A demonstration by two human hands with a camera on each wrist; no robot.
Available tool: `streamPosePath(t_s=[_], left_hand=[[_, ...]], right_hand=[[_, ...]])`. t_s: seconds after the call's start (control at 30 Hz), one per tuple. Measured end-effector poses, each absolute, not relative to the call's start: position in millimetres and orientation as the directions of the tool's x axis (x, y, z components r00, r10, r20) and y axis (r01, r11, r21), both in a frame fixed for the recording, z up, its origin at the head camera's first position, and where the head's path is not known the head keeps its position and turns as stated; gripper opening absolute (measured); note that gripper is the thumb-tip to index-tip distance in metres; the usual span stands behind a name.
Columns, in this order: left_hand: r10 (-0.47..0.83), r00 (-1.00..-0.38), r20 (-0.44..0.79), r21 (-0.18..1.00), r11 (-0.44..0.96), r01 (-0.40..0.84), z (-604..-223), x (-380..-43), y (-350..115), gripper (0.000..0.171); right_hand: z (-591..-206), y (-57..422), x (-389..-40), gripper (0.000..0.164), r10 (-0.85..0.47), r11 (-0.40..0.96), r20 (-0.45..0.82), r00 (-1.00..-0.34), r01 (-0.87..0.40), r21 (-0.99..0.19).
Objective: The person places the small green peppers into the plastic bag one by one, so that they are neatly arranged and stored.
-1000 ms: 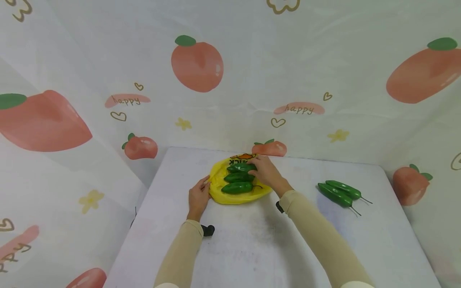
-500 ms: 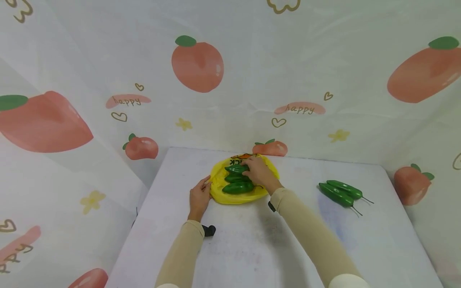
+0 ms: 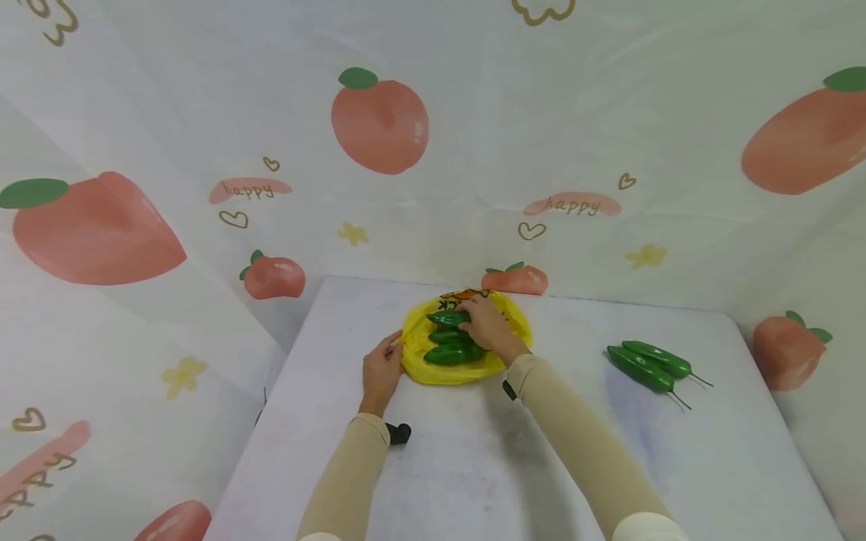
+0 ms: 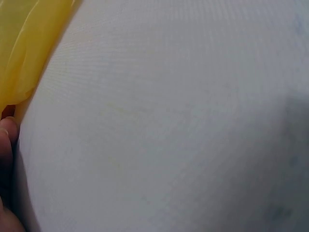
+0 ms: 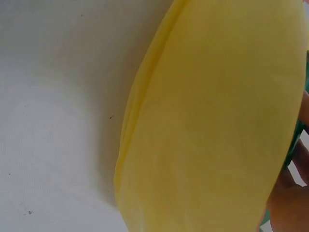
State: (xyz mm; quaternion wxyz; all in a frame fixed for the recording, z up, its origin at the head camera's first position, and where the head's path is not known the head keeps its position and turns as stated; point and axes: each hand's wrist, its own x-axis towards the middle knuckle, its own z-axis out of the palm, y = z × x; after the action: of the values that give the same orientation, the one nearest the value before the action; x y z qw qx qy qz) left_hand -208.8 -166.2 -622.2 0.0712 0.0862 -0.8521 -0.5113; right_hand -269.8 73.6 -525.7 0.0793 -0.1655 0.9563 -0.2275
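A yellow plastic bag [image 3: 421, 370] lies spread open at the back of the table, with 3 green chili peppers side by side on it. My left hand [image 3: 383, 370] pinches the bag's left edge; its fingertips [image 4: 8, 126] show against the yellow film in the left wrist view. From the right, my right hand [image 3: 490, 324] reaches into the bag and grips the farthest pepper [image 3: 443, 318], covering its stem end. The middle pepper [image 3: 443, 336] and the nearest pepper [image 3: 452, 354] lie under and beside that hand. In the right wrist view, the bag's wall [image 5: 207, 121] hides most of the hand.
Two more green chili peppers [image 3: 643, 368] with long stems lie together on the right of the white table [image 3: 446, 466]. Behind the table hangs a white cloth [image 3: 473, 150] with printed fruit.
My right hand has moved left, further into the bag, and the farthest pepper has shifted left with it. The bag's right side now shows behind the hand. My left hand stays at the edge.
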Motion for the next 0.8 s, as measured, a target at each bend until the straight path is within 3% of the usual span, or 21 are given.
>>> streamPosePath(t_s=[0.3,0.57,0.8], left_hand=[[-0.21,-0.975,0.076,0.875,0.483,-0.036,-625.9,-210.2,-166.7,0.032],[-0.207,-0.975,0.081,0.866,0.499,-0.034,-623.2,-210.8,-165.5,0.033],[-0.218,-0.975,0.038,0.871,0.486,-0.074,-623.1,-209.6,-164.9,0.033]], right_hand=[[-531.0,77.6,-269.9,0.032,-0.342,0.849,-0.067,-0.937,-0.278,-0.45],[-530.0,80.7,-271.1,0.049,-0.355,0.843,-0.065,-0.933,-0.289,-0.453],[-526.5,83.4,-269.4,0.053,-0.365,0.848,-0.058,-0.929,-0.305,-0.434]])
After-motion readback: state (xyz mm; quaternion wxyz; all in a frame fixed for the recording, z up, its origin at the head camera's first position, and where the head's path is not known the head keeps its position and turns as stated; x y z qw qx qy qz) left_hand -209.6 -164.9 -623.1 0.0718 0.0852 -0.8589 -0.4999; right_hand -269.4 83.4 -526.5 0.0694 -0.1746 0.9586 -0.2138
